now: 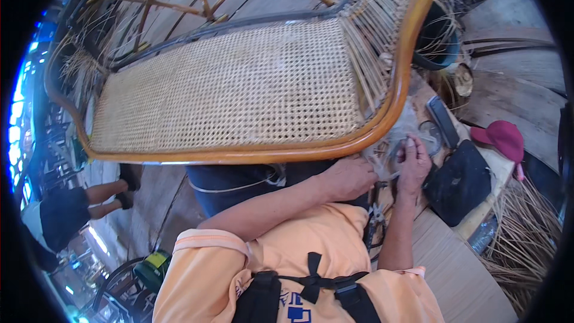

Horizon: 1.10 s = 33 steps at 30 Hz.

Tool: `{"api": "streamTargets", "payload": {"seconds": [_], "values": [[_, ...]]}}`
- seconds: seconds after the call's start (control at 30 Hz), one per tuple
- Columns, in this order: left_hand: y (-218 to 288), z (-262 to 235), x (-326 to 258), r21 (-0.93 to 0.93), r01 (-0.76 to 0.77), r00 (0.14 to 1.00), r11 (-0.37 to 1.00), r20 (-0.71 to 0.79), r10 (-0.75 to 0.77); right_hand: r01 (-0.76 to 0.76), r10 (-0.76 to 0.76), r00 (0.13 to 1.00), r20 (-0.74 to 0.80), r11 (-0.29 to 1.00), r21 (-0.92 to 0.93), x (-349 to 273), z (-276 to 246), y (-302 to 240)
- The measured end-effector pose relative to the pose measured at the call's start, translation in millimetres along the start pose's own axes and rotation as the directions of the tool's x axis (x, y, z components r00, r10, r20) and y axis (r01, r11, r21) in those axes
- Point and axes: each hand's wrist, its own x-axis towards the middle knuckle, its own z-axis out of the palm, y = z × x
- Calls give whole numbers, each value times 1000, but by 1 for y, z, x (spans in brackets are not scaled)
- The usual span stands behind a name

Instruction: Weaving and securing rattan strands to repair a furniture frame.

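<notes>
Across my lap rests a rattan furniture frame [311, 153] with a glossy orange-brown rim and a woven cane panel [233, 87]. My left hand [353, 177] is curled just under the rim's lower right bend, its fingertips partly hidden. To its right, my right hand [414, 164] is raised with thumb and forefinger pinched together. Thin, pale, see-through strands [385, 161] lie between and around both hands. The pinched fingers seem to hold some of them, but the ends are too fine to follow. What the left fingers grip, if anything, does not show.
Right of my hands are a dark flat box-shaped object [442, 121], a black cloth item [459, 182] and a red cap [501, 139] on a board. A dark bucket [439, 45] stands behind the frame. Loose cane strips [526, 227] lie lower right. Another person's legs [107, 194] show at left.
</notes>
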Motion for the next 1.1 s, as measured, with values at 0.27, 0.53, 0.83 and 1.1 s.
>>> {"api": "streamTargets", "payload": {"seconds": [0.27,0.53,0.83,1.1], "values": [[11,-68,-140,311,603,758,734,64,-650,-15,10,979,203,1000,19,-40,20,-13],[13,-56,-214,190,676,722,712,-364,-589,-48,75,795,602,997,-60,-89,67,-23],[86,-75,-169,-505,475,598,721,-416,-685,-326,52,539,841,933,152,-137,86,-47],[77,-95,-241,-431,558,713,710,-189,-675,53,-91,991,101,942,331,-56,21,-83]]}}
